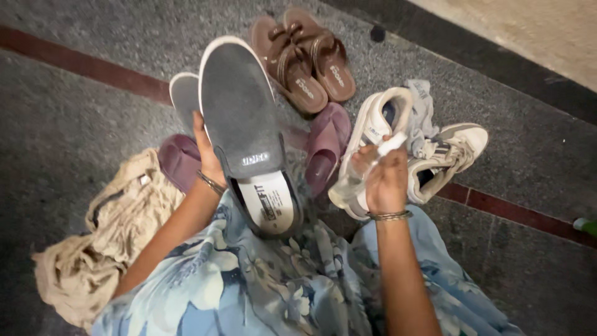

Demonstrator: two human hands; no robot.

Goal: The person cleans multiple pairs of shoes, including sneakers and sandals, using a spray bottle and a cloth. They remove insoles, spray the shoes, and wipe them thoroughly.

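Head view. Left hand clamped on the side edge of a dark grey slip-on shoe, held raised with the toe toward 12 o'clock and the opening toward the person. White insole label visible inside the heel end, rectangular, dark print. Small pale mark on the tongue band above it.

Right hand closed around a clear plastic spray bottle, white nozzle at the fingertips. Metal bangle on each wrist.

1 second grey slip-on lies on the floor at 10 o'clock of the held shoe, partly hidden behind it. 2 brown sandals at 1 o'clock, side by side, pale print on each footbed. 2 mauve slippers flank the held shoe. 2 white sneakers at 3 o'clock, beyond the right hand, a grey cloth between them. Beige crumpled cloth at 8 o'clock on the grey stone floor.
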